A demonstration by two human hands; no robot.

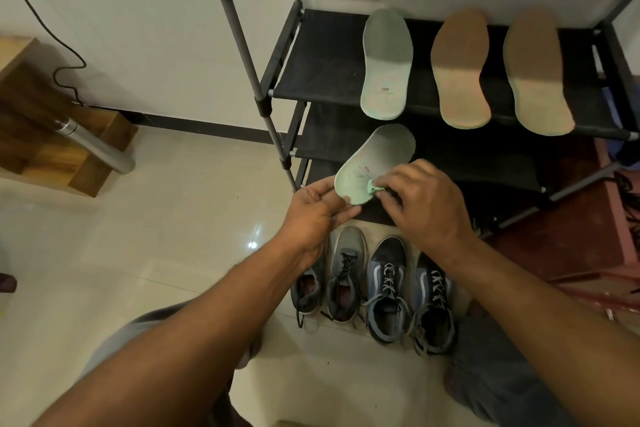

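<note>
A pale green insole (pixel 375 159) is held in the air in front of the black shoe rack (pixel 311 73). My left hand (pixel 313 215) pinches its heel end from below. My right hand (pixel 427 201) pinches a small curled green flap at the insole's edge with fingertips. On the rack's middle shelf lie a second green insole (pixel 386 62) and two tan insoles (pixel 462 69), (pixel 536 73).
Two grey sneakers (pixel 343 277) and two blue laced sneakers (pixel 408 295) stand on the tiled floor under my hands. A wooden unit with a steel flask (pixel 95 146) is at left, with a cable on the wall. Reddish boxes sit at right.
</note>
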